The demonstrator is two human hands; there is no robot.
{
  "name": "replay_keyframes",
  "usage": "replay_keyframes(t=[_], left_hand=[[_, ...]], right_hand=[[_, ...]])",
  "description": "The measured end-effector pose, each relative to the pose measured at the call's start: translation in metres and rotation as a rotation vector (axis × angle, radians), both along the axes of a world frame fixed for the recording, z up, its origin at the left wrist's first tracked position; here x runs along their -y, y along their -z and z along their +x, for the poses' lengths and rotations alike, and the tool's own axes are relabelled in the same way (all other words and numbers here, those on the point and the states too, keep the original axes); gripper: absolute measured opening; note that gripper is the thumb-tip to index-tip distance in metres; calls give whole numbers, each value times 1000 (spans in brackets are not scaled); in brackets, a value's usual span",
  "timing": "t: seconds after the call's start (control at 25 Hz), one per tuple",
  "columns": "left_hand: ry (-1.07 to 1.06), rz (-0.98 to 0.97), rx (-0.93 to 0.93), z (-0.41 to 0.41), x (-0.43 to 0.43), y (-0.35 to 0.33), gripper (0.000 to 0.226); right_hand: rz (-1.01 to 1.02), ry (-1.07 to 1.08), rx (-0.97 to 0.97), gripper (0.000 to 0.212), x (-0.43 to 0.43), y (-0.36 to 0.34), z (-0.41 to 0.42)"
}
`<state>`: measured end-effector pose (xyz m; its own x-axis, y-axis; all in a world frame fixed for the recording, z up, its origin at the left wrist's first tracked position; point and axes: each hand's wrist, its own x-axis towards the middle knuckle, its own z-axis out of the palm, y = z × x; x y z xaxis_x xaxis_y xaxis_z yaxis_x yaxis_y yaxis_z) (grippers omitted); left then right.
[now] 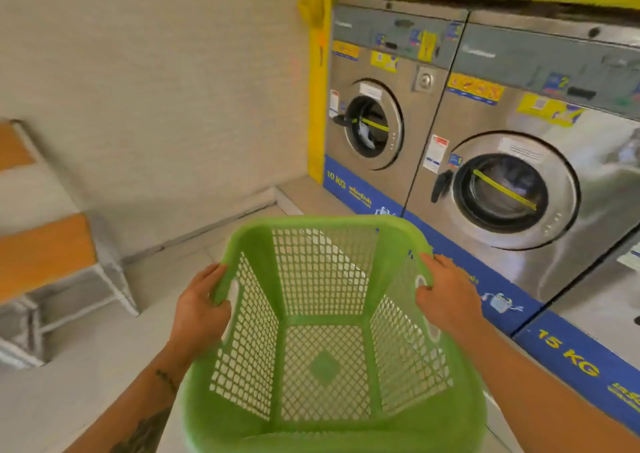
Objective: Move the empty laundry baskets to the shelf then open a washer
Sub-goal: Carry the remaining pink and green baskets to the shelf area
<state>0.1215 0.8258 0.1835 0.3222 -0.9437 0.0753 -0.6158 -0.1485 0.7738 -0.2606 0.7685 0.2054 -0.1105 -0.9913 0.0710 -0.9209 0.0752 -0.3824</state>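
Basket: a green mesh laundry basket [325, 331] was empty and held low at centre, above the tiled floor [86, 366].
Left hand [201, 310]: clamped on the basket's left rim.
Right hand [446, 293]: clamped on the right rim.
Washers: two steel front-loaders, the 10 kg washer [377, 106] and a larger washer [519, 182], stood ahead right, doors closed.
Shelf [45, 251]: orange boards, far left.

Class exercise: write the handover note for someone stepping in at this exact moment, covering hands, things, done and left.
Left hand: gripping the green basket at its left rim.
Right hand: gripping the right rim.
Basket: empty, held in front of the body.
Shelf: to the left, wooden boards on a white frame.
Washers: near one and far one, both doors shut.
Done: basket picked up.
Left: set it on the shelf, open a washer.
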Motion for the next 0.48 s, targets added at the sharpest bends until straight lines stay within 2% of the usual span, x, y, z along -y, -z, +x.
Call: replay_keyframes(t=[0.28,0.48], left_hand=[[-331,-61,-27,239,-124,-31,65],[-543,-61,71,372,-206,-53,63]], right_hand=[[-55,-291,-24,64,-21,-19,271],[-68,-509,-27,61,-38,-35,448]])
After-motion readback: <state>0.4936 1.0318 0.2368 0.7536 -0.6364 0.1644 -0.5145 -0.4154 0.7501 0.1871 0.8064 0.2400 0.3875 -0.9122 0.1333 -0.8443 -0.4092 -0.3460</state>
